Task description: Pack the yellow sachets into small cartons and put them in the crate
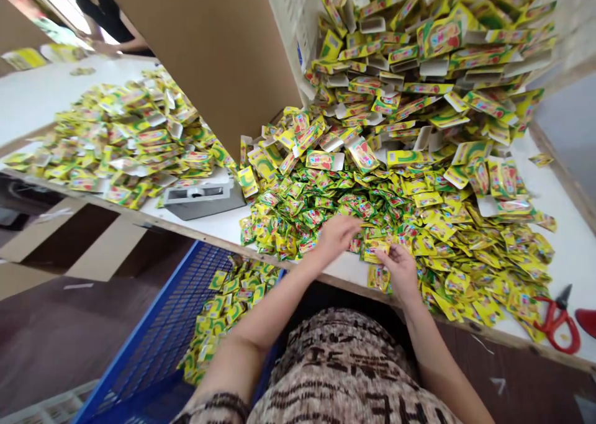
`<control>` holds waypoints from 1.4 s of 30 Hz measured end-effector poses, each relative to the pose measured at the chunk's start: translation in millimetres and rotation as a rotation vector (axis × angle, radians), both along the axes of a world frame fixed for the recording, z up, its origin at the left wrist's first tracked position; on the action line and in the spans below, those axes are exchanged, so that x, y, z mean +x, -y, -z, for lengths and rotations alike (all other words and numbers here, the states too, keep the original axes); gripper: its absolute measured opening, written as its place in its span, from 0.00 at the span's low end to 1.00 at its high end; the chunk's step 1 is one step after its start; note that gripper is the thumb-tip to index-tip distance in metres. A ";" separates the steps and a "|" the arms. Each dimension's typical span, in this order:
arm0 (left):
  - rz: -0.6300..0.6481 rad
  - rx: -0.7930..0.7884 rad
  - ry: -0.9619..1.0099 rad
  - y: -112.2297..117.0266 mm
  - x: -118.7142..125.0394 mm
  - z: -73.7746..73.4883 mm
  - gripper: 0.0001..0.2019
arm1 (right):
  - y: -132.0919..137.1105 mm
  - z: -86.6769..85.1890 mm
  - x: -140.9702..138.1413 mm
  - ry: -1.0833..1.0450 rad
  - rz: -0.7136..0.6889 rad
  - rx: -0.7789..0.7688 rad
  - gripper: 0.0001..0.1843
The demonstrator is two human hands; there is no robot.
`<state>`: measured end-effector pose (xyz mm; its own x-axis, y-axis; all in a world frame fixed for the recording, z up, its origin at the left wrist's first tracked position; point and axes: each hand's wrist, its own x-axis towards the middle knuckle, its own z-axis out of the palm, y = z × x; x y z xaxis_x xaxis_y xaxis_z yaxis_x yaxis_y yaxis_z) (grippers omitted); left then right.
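My right hand (401, 269) pinches a small yellow packet (375, 252) between thumb and fingers, just above the table's front edge. To its left, my left hand (338, 234) hovers at the near side of the green packets (358, 207), its fingers drawn together; whatever they grip, if anything, is too small to make out. Another yellow packet (379, 277) lies at the table edge below the right hand. Loose yellow packets (470, 250) spread in a heap to the right. Behind them rises a pile of small printed cartons (391, 89), several with open flaps, spilling from a white crate (300, 36).
Red-handled scissors (560, 324) lie at the right edge. A blue basket (153, 324) with packets stands below on the left. A cardboard sheet (209, 51) separates another carton heap (135, 132), near a grey box (205, 203). A person's arm (133, 42) shows far left.
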<state>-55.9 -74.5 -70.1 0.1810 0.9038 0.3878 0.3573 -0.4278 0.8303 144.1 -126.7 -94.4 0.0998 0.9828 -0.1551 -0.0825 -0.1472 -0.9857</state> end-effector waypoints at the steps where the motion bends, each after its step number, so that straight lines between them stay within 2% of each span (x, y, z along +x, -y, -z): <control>1: -0.095 0.082 -0.078 -22.6 -13.2 -10.8 0.12 | 0.6 -0.2 3.1 0.031 -0.001 0.005 0.17; 4: -0.348 0.177 -0.356 -95.0 -49.9 -38.4 0.21 | 6.5 3.5 7.8 0.105 -0.059 0.004 0.18; 7: -0.368 0.153 -0.637 -144.8 -72.5 -55.8 0.28 | 16.5 13.8 7.6 0.139 -0.145 -0.034 0.19; 9: -0.345 0.148 -0.783 -153.7 -79.3 -65.8 0.29 | 21.5 19.2 8.0 0.147 -0.189 -0.067 0.20; 12: -0.422 0.190 -0.856 -130.8 -78.2 -79.7 0.27 | 20.8 12.0 12.1 0.177 -0.180 -0.067 0.21; 14: -0.464 0.183 -0.798 -97.9 -68.8 -81.5 0.28 | 13.6 -6.0 15.2 0.219 -0.093 -0.001 0.20; 15: -0.447 0.153 -0.745 -78.4 -61.3 -77.9 0.28 | 8.1 -17.6 15.8 0.239 -0.038 0.049 0.19; 17: -0.314 0.061 -0.618 -37.7 -41.6 -60.3 0.28 | -5.6 -41.2 14.4 0.204 0.081 0.160 0.16; 19: -0.144 -0.026 -0.485 0.0 -18.0 -32.8 0.28 | -20.0 -58.2 9.8 0.190 0.131 0.287 0.16; 20: -0.096 -0.056 -0.426 16.0 -6.2 -18.0 0.29 | -26.2 -62.6 7.0 0.239 0.112 0.337 0.15; 21: -0.077 -0.076 -0.380 29.3 5.1 -4.0 0.30 | -31.1 -64.2 4.6 0.327 0.081 0.391 0.13; 23: -0.134 -0.104 -0.317 47.8 23.4 18.0 0.31 | -36.0 -61.4 1.8 0.525 -0.034 0.460 0.10; 25: -0.234 -0.126 -0.291 56.9 34.5 30.2 0.32 | -35.5 -55.5 2.7 0.667 -0.178 0.476 0.08; 27: -0.294 -0.128 -0.273 61.0 39.4 34.7 0.30 | -33.0 -51.8 5.7 0.724 -0.283 0.442 0.07; 29: -0.314 -0.110 -0.262 64.3 41.7 35.7 0.28 | -31.4 -52.5 8.2 0.760 -0.308 0.384 0.08; 32: -0.360 -0.110 -0.247 70.5 46.6 37.8 0.26 | -31.0 -59.7 7.7 0.815 -0.274 0.312 0.14; 33: -0.368 -0.120 -0.245 72.5 48.8 39.3 0.26 | -31.0 -62.7 6.6 0.838 -0.300 0.318 0.14; 35: -0.360 -0.158 -0.219 75.4 52.7 43.1 0.25 | -31.0 -67.7 4.7 0.884 -0.458 0.373 0.10; 37: -0.305 -0.248 -0.117 76.1 54.3 46.7 0.24 | -31.5 -69.8 4.5 0.896 -0.648 0.412 0.05; 38: -0.250 -0.316 -0.017 75.6 53.9 47.9 0.23 | -32.1 -69.4 5.2 0.880 -0.695 0.404 0.06; 40: -0.102 -0.464 0.252 73.6 50.7 49.0 0.19 | -33.8 -65.5 7.3 0.816 -0.678 0.363 0.12; 42: 0.030 -0.580 0.490 71.4 45.6 48.8 0.17 | -34.7 -58.4 8.8 0.778 -0.621 0.371 0.11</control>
